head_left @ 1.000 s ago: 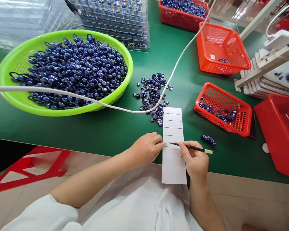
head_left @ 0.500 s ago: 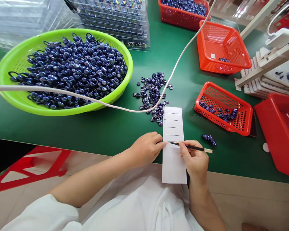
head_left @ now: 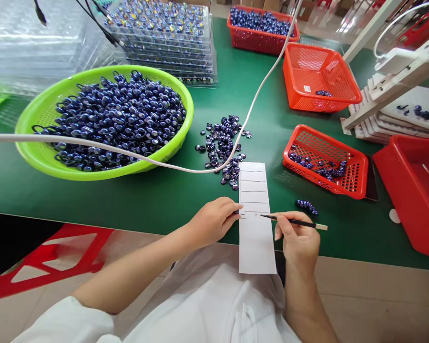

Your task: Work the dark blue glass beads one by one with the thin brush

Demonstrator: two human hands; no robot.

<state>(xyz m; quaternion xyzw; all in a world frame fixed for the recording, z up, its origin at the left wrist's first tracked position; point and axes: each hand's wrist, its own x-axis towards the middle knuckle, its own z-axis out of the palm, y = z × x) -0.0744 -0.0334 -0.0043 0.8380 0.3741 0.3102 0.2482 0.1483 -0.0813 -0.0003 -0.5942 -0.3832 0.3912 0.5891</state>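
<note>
A white paper strip [head_left: 255, 243] with several dark cross lines lies over the table's front edge. At its left border, my left hand [head_left: 214, 220] is closed, thumb and forefinger pinching a small dark blue bead-like piece [head_left: 237, 211] that is mostly hidden. My right hand [head_left: 300, 238] grips a slim black pointed tool [head_left: 298, 222] with a pale end. The tool's tip is over the strip, near the lowest lines; I cannot tell whether it touches. Loose dark blue shiny pieces [head_left: 219, 143] lie in a pile beyond the strip.
A green oval basket [head_left: 103, 175] heaped with dark blue looped pieces stands left. Red baskets [head_left: 323, 183] are at the right, with a short row of beads [head_left: 306, 206] nearby. A white cable [head_left: 186, 169] crosses above the table. Clear trays [head_left: 164, 43] are stacked behind.
My right hand and its tool have moved right, away from my left fingertips. My left fingers have parted slightly, showing the dark piece. The whole view has shifted a little.
</note>
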